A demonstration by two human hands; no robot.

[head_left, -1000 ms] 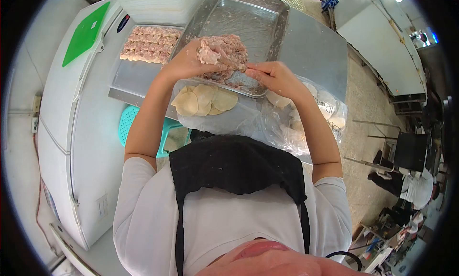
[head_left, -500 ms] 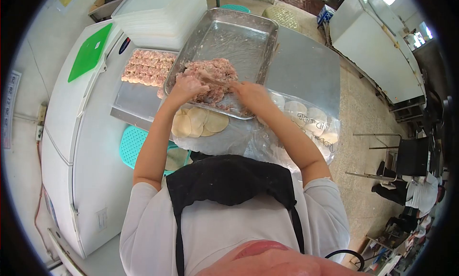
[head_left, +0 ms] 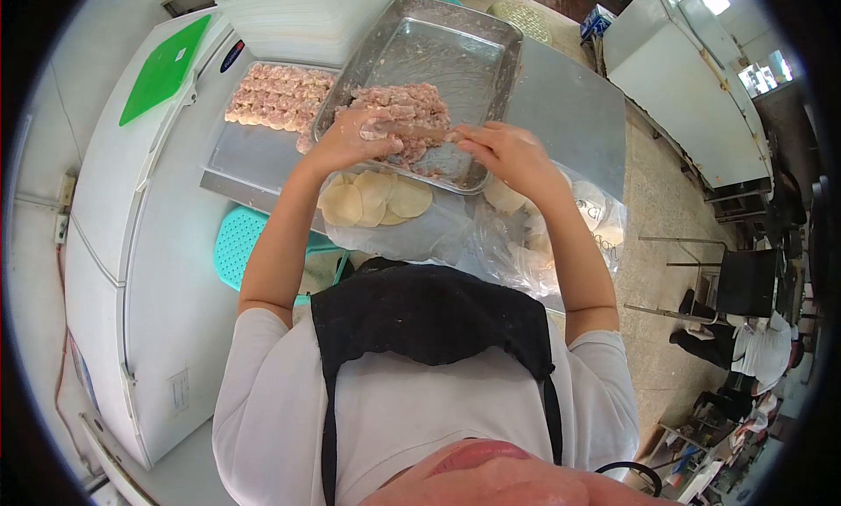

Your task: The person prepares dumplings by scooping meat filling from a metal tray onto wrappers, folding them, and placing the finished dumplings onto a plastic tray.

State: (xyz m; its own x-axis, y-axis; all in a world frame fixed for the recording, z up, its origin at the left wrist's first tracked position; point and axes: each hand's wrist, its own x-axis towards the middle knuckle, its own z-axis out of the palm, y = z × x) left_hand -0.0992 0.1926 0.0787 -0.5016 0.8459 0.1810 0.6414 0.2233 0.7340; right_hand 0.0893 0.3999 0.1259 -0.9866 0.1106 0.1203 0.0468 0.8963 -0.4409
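Note:
A deep metal tray [head_left: 469, 46] holds a mound of pink minced meat [head_left: 407, 103] at its near end. My left hand [head_left: 355, 140] is at the tray's near left edge, fingers curled and smeared with meat; what lies in it is hidden. From the right, my right hand [head_left: 508, 151] grips a thin, flat spatula [head_left: 429, 133], whose blade reaches across the meat toward my left hand. Round, pale dough wrappers [head_left: 377, 198] lie overlapping just below the tray. Left of it, rows of meat-topped dumplings [head_left: 279, 94] sit on a flat tray [head_left: 254, 160].
Clear plastic bags of wrappers [head_left: 604, 217] lie right of the tray. Stacked translucent containers [head_left: 302, 24] stand behind the dumplings. A white chest freezer [head_left: 175, 234] with a green board [head_left: 165, 68] is at left, beside a turquoise stool [head_left: 238, 243]. Another person [head_left: 758, 348] is far right.
My right hand has turned and drawn slightly right and up, with the spatula showing more plainly over the meat. My left hand has shifted a little up and right. The camera view has moved slightly.

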